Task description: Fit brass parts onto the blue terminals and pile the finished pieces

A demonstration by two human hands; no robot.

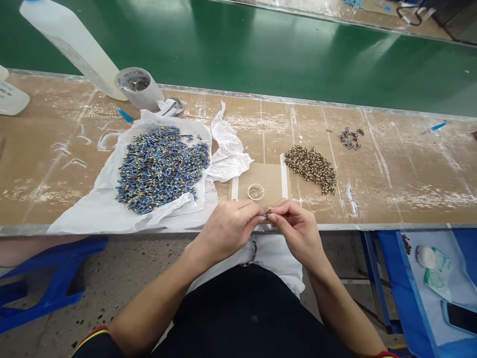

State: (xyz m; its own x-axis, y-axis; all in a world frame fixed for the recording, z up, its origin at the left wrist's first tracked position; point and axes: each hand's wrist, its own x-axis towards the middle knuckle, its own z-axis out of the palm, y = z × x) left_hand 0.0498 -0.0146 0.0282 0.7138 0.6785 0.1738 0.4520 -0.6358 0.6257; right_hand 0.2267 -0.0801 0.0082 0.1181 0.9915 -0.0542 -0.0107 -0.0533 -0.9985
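Note:
My left hand (228, 224) pinches a small blue piece (265, 215) between thumb and forefinger at the table's front edge. Against it, my right hand (300, 232) closes its thumb and fingertips on a tiny brownish piece (269, 212); the fingers hide most of both. Just beyond the hands stands a small round cup (255, 192) with a thin stick-like thing across it, on a cardboard piece (266, 174) with white taped sides. To the left, a large heap of blue and yellow pieces (160, 169) lies on white paper (89, 211). A heap of brown-gold pieces (311, 168) lies to the right.
A roll of tape (147, 94) and a tall white bottle (80, 47) stand at the back left. Crumpled paper (229, 146) lies mid-table. Several loose blue pieces (351, 138) sit farther right. A blue stool (55, 278) and a phone (462, 317) are below table level.

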